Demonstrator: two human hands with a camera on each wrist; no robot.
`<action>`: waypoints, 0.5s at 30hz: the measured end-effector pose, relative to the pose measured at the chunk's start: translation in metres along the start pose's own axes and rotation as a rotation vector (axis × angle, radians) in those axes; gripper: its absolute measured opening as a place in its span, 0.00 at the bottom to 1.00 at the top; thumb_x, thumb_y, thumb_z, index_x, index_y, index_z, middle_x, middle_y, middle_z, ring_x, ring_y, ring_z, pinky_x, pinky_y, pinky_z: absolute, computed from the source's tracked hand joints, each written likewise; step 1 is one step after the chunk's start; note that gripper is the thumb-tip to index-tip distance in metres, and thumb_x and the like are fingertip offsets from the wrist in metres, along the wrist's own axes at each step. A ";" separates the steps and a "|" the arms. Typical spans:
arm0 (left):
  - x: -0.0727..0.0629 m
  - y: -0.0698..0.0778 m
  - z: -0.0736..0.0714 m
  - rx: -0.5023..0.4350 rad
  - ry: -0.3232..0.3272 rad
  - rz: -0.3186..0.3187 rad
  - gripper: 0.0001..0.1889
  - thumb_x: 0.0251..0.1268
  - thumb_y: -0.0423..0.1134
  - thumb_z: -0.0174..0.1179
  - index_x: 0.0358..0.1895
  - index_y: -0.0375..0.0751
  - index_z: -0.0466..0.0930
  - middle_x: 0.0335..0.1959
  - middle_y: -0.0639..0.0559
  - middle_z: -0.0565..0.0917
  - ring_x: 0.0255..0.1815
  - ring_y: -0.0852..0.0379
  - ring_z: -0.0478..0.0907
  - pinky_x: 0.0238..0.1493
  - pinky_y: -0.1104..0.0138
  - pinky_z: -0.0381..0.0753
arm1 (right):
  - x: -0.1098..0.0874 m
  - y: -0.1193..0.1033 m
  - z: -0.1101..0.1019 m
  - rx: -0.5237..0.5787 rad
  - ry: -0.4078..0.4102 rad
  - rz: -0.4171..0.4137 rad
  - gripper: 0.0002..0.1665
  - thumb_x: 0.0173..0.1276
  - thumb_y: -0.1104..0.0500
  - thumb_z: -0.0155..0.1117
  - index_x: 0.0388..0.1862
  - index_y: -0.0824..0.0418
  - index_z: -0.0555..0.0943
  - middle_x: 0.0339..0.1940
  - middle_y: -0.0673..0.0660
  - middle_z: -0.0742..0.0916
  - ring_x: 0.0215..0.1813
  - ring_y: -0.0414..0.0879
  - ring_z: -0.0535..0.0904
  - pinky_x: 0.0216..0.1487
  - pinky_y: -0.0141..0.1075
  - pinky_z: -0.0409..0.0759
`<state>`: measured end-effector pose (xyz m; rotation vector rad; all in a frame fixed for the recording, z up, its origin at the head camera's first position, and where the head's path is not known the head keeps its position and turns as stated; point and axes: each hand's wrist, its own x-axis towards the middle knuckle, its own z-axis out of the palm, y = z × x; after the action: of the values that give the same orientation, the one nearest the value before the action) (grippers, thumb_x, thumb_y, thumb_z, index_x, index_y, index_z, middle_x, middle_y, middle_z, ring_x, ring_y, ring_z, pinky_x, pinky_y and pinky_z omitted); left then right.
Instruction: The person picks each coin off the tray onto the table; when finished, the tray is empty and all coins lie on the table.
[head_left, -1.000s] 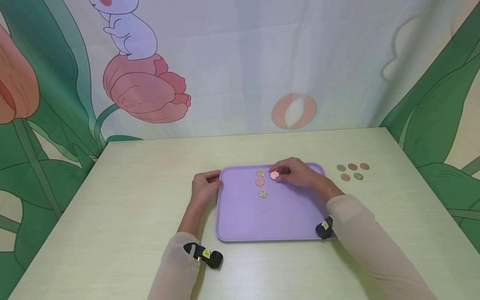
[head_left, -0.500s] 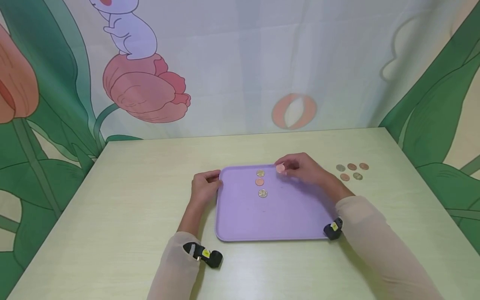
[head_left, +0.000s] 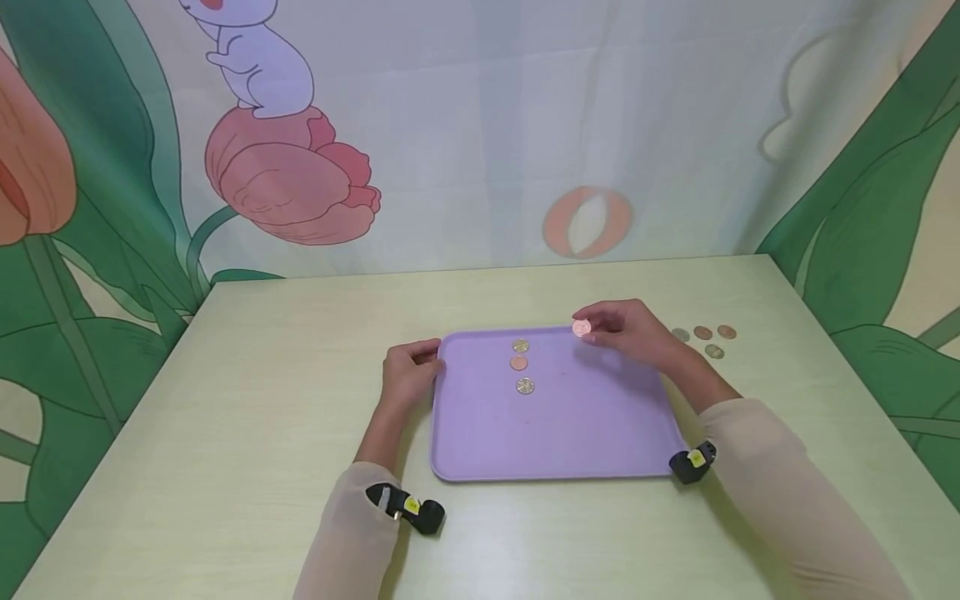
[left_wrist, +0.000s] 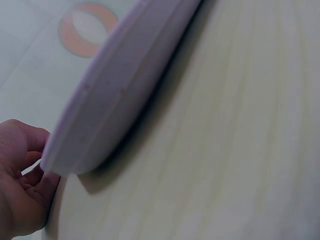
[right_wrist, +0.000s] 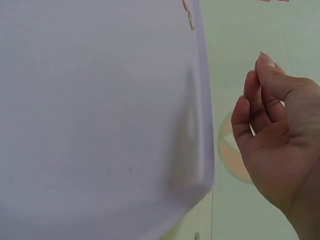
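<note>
My right hand (head_left: pixel 628 327) pinches a copper-coloured coin (head_left: pixel 581 327) between thumb and fingertips, above the far rim of the purple tray (head_left: pixel 555 442). In the right wrist view, the hand's fingertips meet the thumb and the coin itself is hidden. At the tray's left edge, my left hand (head_left: pixel 408 373) holds the rim near its far corner; the left wrist view has its fingers (left_wrist: pixel 37 140) curled at the tray's end. Three coins lie in a column on the tray: a gold-coloured coin (head_left: pixel 521 345), a copper coin (head_left: pixel 519 363) and a pale gold coin (head_left: pixel 525 386).
Right of the tray, several loose coins lie on the pale wooden table (head_left: pixel 262 417), among them a copper coin (head_left: pixel 727 332) and a silvery coin (head_left: pixel 715 352). A printed curtain (head_left: pixel 465 125) hangs behind the table's far edge.
My right hand has moved right and away from me, carrying the copper coin from beside the column towards the tray's far rim. It now covers one loose coin. The left hand stays put.
</note>
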<state>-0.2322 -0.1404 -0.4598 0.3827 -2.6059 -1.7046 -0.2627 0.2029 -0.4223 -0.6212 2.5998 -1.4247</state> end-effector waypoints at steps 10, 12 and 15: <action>0.000 0.001 -0.001 0.000 -0.003 0.000 0.21 0.60 0.27 0.63 0.58 0.36 0.85 0.51 0.37 0.88 0.53 0.49 0.84 0.48 0.73 0.82 | -0.010 0.002 -0.012 0.019 0.017 0.020 0.21 0.67 0.69 0.67 0.59 0.71 0.81 0.51 0.72 0.88 0.43 0.28 0.82 0.48 0.21 0.81; 0.000 0.001 -0.001 0.000 -0.002 0.002 0.21 0.60 0.27 0.63 0.58 0.36 0.85 0.51 0.37 0.88 0.53 0.49 0.84 0.48 0.73 0.82 | -0.014 0.002 -0.016 0.018 0.026 0.026 0.21 0.67 0.68 0.68 0.59 0.71 0.81 0.51 0.72 0.88 0.43 0.27 0.82 0.49 0.20 0.80; 0.000 0.000 -0.001 -0.001 -0.003 0.003 0.21 0.60 0.27 0.63 0.58 0.36 0.85 0.51 0.37 0.88 0.53 0.48 0.84 0.49 0.72 0.83 | -0.021 0.004 -0.022 0.004 0.043 0.029 0.21 0.68 0.67 0.68 0.59 0.71 0.81 0.51 0.72 0.88 0.43 0.25 0.81 0.48 0.19 0.80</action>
<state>-0.2319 -0.1410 -0.4596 0.3762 -2.6062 -1.7066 -0.2513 0.2307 -0.4153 -0.5561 2.6265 -1.4510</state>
